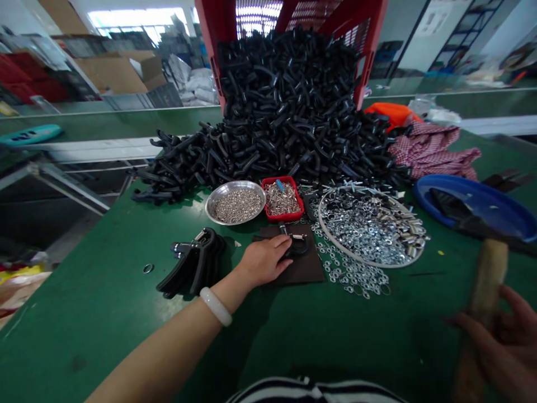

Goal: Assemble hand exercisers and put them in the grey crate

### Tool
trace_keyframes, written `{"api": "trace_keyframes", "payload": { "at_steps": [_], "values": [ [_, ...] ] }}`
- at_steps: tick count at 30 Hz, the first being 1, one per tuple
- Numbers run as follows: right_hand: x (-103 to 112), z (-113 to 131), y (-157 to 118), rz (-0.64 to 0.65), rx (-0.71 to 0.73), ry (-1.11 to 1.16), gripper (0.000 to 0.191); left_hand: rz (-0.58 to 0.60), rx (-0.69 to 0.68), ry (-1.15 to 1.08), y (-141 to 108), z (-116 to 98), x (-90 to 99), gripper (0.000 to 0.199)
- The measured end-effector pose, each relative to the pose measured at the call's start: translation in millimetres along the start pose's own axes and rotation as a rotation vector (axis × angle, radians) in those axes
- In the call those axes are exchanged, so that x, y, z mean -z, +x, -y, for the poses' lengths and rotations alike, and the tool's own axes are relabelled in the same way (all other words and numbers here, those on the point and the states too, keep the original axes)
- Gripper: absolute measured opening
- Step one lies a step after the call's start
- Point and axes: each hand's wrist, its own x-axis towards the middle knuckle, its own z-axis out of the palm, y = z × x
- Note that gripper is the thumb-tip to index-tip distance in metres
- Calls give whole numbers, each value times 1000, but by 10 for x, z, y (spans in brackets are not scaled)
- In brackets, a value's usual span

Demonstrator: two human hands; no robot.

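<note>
From here I have my left grip (265,260) closed narrow, fingers laid over a black hand exerciser (289,252) and pressing it to a dark brown mat (308,274), its small steel spring (298,237) showing just past the fingertips (285,240). The exerciser seems to run side to side across the mat, though the hand hides much of it, and my left grip is far the nearer. My right grip (501,341) sits well off to the right, blurred, around a wooden handle (484,285); I cannot tell how tight. On the green tabletop (84,347), a stack of assembled exercisers (195,263) lies just left of the mat. Beyond stand a steel bowl of rings (207,210), a red tray of small metal parts (285,219), a hoop of washers and nuts (321,215), and a heap of black plastic handles (289,112) spilling from a red crate (373,33)
</note>
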Motion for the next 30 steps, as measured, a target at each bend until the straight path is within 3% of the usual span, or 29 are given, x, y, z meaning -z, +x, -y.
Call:
{"api": "trace_keyframes", "payload": {
  "at_steps": [2, 5, 8, 12, 14, 18, 23, 27, 28, 30],
  "values": [
    [-61, 442, -80, 195, 28, 283, 70, 16, 24, 32, -12, -5, -20, 46],
    [-199, 870, -64, 437, 350, 173, 59, 15, 48, 89, -20, -27, -45, 44],
    [-365, 1013, 39, 490, 642, -61, 52, -6, 59, 145, -25, -58, -50, 42],
    [-426, 1114, 179, 489, 787, -161, 54, -1, 70, 173, -24, -76, -28, 43],
    [-368, 1196, 212, 445, 835, -166, 54, 6, 75, 165, -24, -70, -19, 43],
    [-302, 1289, 203, 228, 821, -172, 61, -10, 70, 142, -32, -45, -21, 42],
    [-331, 1283, 247, 504, 874, -196, 55, 6, 78, 115, -37, -40, -15, 42],
    [-290, 1308, 250, 271, 780, -166, 63, 9, 85, 108, -36, -53, 3, 43],
    [-293, 1302, 252, 265, 785, -169, 64, 10, 82, 108, -36, -55, 6, 43],
    [-312, 1284, 284, 397, 840, -199, 60, 13, 76, 103, -33, -57, 11, 42]
  ]
}}
